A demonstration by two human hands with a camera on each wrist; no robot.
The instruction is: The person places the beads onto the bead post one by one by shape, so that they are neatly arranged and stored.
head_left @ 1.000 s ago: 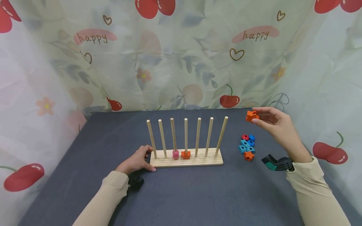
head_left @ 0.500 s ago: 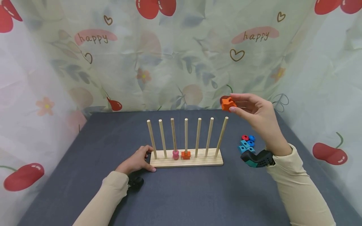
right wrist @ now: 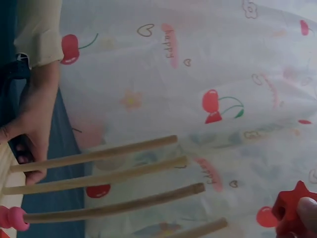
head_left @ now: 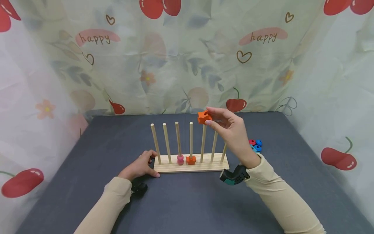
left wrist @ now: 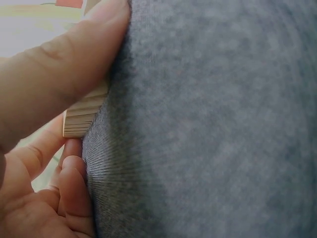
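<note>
A wooden peg board (head_left: 172, 168) with several upright pegs stands mid-table. My left hand (head_left: 141, 166) grips its left end, thumb along the front edge and fingers behind; the left wrist view shows the wood (left wrist: 79, 124) between them. A pink bead (head_left: 180, 159) sits low on the third peg from the left. On the fourth, an orange star bead (head_left: 191, 160) rests at the base. Between thumb and fingertips my right hand (head_left: 232, 131) pinches another orange star bead (head_left: 204, 117), which overlaps the fifth peg's top in the head view. That hand hides parts of the two rightmost pegs.
Red and blue beads (head_left: 257, 148) lie on the dark tablecloth (head_left: 181, 204) to the right, partly hidden behind my right wrist. A patterned curtain (head_left: 175, 65) encloses the table at the back and sides. A black device (head_left: 234, 175) is strapped under my right wrist.
My right hand has carried the orange star bead leftward from near the loose beads to the fifth peg, rising midway and then lowering. The left hand and the peg board stay put.
</note>
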